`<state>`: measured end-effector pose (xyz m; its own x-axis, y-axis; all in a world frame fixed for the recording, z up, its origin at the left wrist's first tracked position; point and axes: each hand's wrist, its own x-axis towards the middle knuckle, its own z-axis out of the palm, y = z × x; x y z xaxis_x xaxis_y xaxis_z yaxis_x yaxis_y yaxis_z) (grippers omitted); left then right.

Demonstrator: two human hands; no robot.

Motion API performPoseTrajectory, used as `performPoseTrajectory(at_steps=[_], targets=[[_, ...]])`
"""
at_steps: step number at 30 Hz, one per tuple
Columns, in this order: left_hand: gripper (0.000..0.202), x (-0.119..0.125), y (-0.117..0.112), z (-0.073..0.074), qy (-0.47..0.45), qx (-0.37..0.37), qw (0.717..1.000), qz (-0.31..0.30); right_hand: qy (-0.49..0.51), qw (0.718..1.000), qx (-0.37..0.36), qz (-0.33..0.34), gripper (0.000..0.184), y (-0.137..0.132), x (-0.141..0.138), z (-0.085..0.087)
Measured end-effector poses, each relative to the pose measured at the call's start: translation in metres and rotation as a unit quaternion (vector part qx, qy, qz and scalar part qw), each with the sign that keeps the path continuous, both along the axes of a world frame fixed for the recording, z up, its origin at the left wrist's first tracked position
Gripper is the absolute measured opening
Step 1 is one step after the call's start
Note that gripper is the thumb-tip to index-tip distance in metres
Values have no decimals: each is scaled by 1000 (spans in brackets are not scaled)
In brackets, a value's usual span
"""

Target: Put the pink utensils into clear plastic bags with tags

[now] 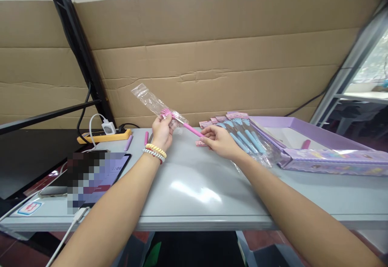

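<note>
My left hand (162,131) holds a narrow clear plastic bag (151,101) up over the grey table (194,186). A pink stick-like item with a small hand-shaped head (182,123) is partly inside the bag's mouth. My right hand (220,140) pinches the pink item's free end, just right of the bag. Beaded bracelets circle my left wrist. A row of packed blue items of the same kind (244,135) lies on the table right behind my right hand.
A purple shallow box (321,153) sits at the right of the table. A tablet (97,174) lies at the left, near a yellow power strip (104,137) with a charger. Loose pink pieces (129,142) lie by it. A cardboard wall stands behind the table.
</note>
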<state>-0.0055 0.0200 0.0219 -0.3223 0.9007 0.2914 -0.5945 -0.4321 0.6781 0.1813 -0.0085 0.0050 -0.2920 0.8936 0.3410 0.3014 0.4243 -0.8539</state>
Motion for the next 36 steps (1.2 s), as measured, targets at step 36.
performPoseTrajectory(at_steps=[36], targets=[[31, 28, -29, -10, 198, 1, 943, -268, -76, 950, 296, -67, 29, 5, 6, -4]])
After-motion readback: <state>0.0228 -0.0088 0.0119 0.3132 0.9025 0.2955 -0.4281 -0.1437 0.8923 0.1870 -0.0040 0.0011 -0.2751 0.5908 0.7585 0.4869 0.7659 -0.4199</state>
